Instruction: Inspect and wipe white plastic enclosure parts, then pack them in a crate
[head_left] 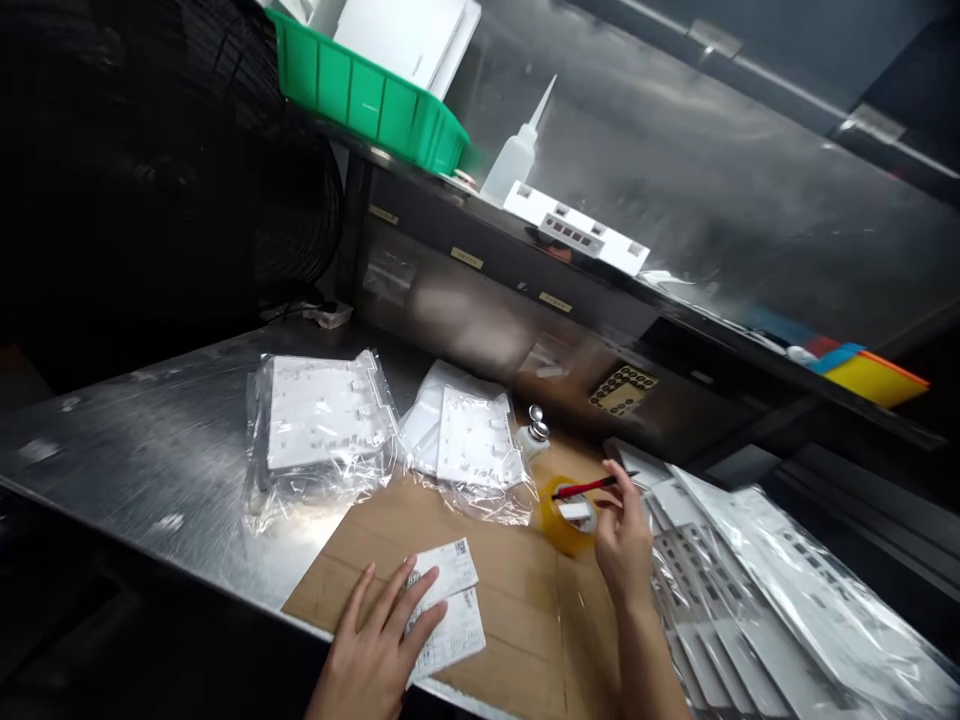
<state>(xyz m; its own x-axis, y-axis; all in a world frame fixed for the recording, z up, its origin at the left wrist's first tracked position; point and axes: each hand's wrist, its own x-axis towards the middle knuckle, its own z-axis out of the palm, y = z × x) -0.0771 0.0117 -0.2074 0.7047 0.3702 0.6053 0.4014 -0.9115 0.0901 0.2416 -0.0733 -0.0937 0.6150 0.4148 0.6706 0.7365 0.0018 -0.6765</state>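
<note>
My left hand [382,625] lies spread over two printed paper slips [457,625] on a sheet of brown cardboard [517,590]. Between the fingers and thumb of my right hand [624,525] is a red and black pen [581,488], held nearly level above the board. Just below the pen sits a yellow roll of tape [559,530], with a small white item [576,511] at its middle. Behind the tape stands a small bottle with a metal top [535,432].
Bagged white panels [322,415] lie at the left, and more bagged panels [480,440] at the middle. A stack of wrapped panels [735,590] fills the right side. On the shelf above are a green bin [360,95], a squeeze bottle [514,160] and a white strip part [577,230].
</note>
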